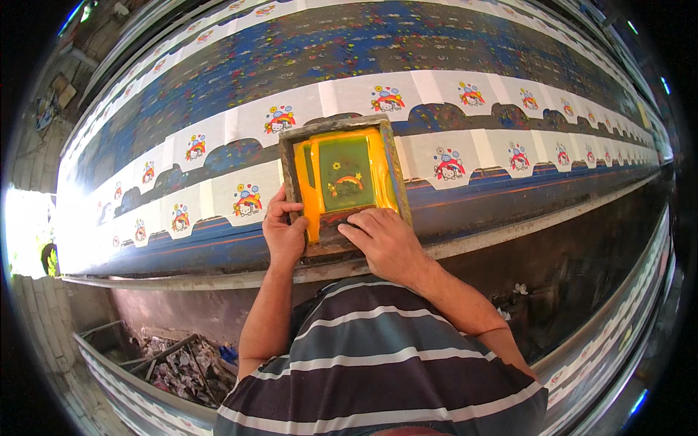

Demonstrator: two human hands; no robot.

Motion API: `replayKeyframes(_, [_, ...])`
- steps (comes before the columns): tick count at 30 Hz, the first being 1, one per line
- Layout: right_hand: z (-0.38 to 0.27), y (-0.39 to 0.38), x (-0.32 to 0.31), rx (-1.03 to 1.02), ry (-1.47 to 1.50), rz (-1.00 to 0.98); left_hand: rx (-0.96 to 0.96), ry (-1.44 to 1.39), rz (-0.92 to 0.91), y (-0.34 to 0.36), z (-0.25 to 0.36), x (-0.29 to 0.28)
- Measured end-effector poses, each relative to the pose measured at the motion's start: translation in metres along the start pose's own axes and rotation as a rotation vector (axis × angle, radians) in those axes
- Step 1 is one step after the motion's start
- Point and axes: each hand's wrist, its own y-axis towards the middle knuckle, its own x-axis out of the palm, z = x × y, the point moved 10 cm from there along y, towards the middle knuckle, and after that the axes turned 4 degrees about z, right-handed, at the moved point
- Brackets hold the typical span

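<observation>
A wooden screen-printing frame (388,145) lies over the row of white cut pieces on the long table, its green mesh (347,160) bordered by thick yellow ink (311,190), with a faint rainbow design showing through. My left hand (286,229) is closed on the frame's left side. My right hand (385,243) has its fingers curled on a dark squeegee bar (334,221) lying across the lower part of the mesh; the fingers partly hide it. Either side of the frame, white pieces (449,163) carry colourful rainbow-and-character prints.
The long paint-spotted table (218,54) runs across the view, with several rows of printed pieces (392,94). Along its near side is a ledge (480,243). Below at left stands a metal-framed bin (174,370) of scraps. Another rack of printed pieces (582,370) shows at lower right.
</observation>
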Motion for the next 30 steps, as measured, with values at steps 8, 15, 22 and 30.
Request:
replayKeyframes(8, [0.03,0.031,0.004,0.098,0.154,-0.18,-0.06,-0.012,0.028,0.001,-0.003,0.0])
replayKeyframes(15, [0.01,0.004,0.005,0.071,0.092,-0.123,-0.106,-0.063,0.046,0.007,-0.002,0.0])
replayKeyframes(22, [0.049,0.044,0.015,0.007,-0.03,0.034,-0.033,0.094,-0.003,0.013,0.008,0.0])
replayKeyframes(30, [0.107,0.12,0.014,0.07,-0.084,0.037,-0.001,0.11,-0.033,0.006,0.018,-0.001])
